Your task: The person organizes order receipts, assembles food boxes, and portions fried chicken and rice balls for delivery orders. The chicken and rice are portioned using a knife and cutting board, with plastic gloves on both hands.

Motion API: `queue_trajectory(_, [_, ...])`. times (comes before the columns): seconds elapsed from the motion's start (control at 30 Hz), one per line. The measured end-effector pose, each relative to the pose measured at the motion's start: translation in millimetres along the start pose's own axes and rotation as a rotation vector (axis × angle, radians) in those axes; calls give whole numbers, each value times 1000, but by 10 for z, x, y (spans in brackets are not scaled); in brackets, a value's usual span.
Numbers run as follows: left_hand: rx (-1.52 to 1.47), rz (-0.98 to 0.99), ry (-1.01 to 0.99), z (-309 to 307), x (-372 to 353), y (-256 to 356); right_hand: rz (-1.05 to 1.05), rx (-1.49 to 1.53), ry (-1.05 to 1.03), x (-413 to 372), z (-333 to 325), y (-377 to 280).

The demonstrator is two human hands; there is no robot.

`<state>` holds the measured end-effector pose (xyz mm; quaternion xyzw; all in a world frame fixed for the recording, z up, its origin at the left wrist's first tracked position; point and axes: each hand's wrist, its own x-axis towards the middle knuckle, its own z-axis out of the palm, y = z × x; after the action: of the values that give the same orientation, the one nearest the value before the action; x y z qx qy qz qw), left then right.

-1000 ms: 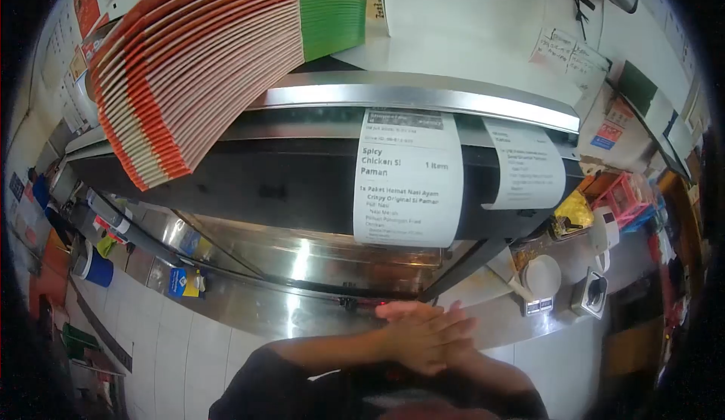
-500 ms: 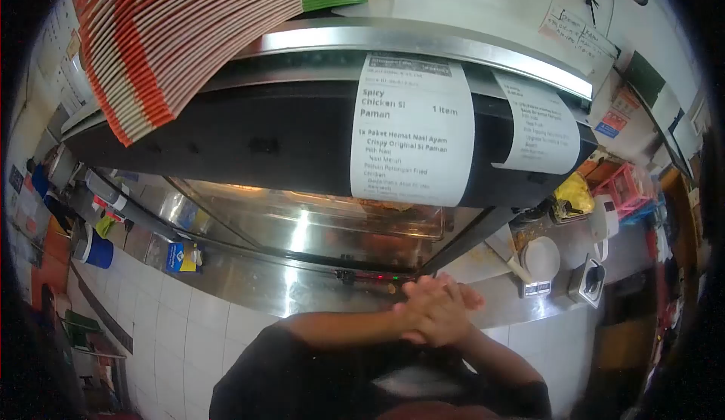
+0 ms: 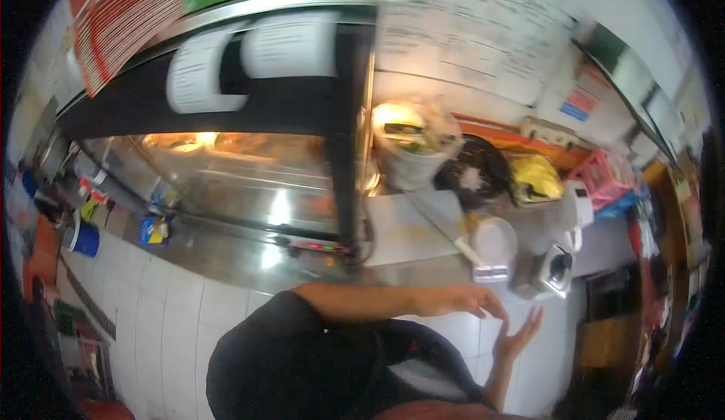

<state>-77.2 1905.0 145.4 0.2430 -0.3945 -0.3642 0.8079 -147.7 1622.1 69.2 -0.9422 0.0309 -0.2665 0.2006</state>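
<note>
A: Where do we find our hands here?

B: Our left hand (image 3: 453, 299) reaches across in front of us, fingers partly bent and angled down. Our right hand (image 3: 519, 338) is raised beside it, fingers spread and fairly wide. We see nothing held in either. Their fingertips come close, but blur keeps us from telling whether they touch.

A: What are we nearest to?

B: The digital scale (image 3: 491, 273), at the edge of the steel table (image 3: 411, 273), just beyond both hands. Its readout faces us, probably so that we can read it from where we stand. The small steel container (image 3: 545, 273) sits beside it, within easy reach, and we can't make out the dark thing in it.

A: And the knife (image 3: 438, 218)?

B: It lies slantwise on the white cutting board (image 3: 389, 243), its pale handle towards the scale and us. We'd judge that makes it easy to pick up by the handle.

A: Why do paper slips (image 3: 291, 46) hang on the food display case (image 3: 302, 103)?

B: Up on the dark upper frame, they're likely kept in our sight and off the worktop. The glow inside probably keeps food warm.
</note>
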Motion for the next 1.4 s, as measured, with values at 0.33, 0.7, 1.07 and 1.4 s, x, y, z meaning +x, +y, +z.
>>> queue_trajectory(0.33, [283,-950,-428,-52,1893,-2411,108,-166,495,646,-2271,3081])
queue_trajectory(0.7, [1451,59,255,-653,4522,-540,-311,0,440,4759,-2625,4557])
queue_trajectory(1.07, [2687,250,610,-999,8023,-330,-528,-12,114,8707,-2486,5135])
queue_trajectory(1.4, [2908,307,1084,-924,9029,-814,-911,-262,-473,10195,-1977,5480])
